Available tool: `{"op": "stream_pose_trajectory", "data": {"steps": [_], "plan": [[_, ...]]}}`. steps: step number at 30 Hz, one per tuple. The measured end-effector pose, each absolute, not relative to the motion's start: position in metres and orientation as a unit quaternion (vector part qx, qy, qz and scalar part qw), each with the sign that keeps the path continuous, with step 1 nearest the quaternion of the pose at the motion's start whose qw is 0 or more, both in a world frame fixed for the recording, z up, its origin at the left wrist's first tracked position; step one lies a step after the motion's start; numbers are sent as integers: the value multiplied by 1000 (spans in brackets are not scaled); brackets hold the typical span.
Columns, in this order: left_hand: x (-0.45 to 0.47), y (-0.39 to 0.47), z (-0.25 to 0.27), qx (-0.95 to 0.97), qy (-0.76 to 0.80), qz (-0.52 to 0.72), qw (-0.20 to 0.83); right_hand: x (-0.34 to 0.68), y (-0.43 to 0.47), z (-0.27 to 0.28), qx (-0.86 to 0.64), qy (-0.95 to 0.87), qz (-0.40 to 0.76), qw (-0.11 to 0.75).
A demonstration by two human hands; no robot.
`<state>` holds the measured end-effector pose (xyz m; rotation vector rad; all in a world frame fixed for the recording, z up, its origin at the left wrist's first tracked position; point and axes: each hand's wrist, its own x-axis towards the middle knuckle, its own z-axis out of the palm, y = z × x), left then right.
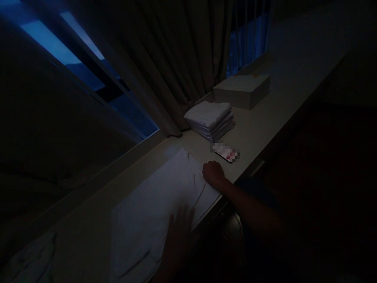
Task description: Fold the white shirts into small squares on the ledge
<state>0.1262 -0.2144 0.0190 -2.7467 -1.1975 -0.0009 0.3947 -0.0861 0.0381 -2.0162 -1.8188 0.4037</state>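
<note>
A white cloth (150, 200) is spread over the long counter, with a few creases toward its right side and its near corner. My left hand (179, 224) lies flat on the cloth's near part, fingers stretched and slightly blurred. At the cloth's right edge, my right hand (213, 173) is closed, its fingers curled onto the fabric. Beyond that hand is a phone (225, 152), partly pixelated. A stack of folded white cloths (209, 118) sits behind the phone.
A pale flat box (241, 92) stands farther along the counter (273, 118). Curtains (165, 59) hang at the window along the back edge. Another crumpled light cloth (32, 257) lies at lower left. The room is dim.
</note>
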Motion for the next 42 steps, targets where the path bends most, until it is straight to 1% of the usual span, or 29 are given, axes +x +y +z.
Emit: {"op": "stream_pose_trajectory", "data": {"steps": [2, 3, 5, 7, 9, 13, 21, 23, 27, 29, 34, 38, 42], "plan": [[126, -214, 19, -914, -400, -6, 72, 394, -87, 42, -708, -650, 150, 233], [127, -214, 19, -914, -400, -8, 72, 394, -87, 44, -699, -638, 177, 270], [127, -215, 19, -914, -400, -5, 73, 391, -86, 48, -679, -587, 265, 352], [129, -215, 20, -912, -403, 0, 75, 388, -84, 49, -666, -529, 348, 393], [129, -216, 21, -911, -406, 4, 76, 384, -81, 48, -668, -509, 385, 383], [130, -217, 22, -907, -414, 3, 75, 382, -80, 39, -684, -520, 392, 329], [129, -219, 23, -906, -416, 8, 77, 397, -90, 40, -743, -561, 271, 246], [128, -218, 22, -907, -413, 5, 79, 397, -91, 44, -742, -571, 251, 245], [127, -218, 20, -907, -414, 2, 81, 393, -93, 45, -717, -609, 204, 270], [127, -218, 20, -905, -417, 2, 80, 391, -94, 41, -710, -629, 185, 257], [129, -219, 22, -906, -416, 5, 80, 388, -90, 31, -718, -636, 197, 204], [128, -219, 21, -904, -420, 8, 77, 385, -87, 27, -725, -640, 165, 196], [127, -218, 19, -907, -415, 1, 75, 381, -86, 27, -722, -640, 169, 201]]}}
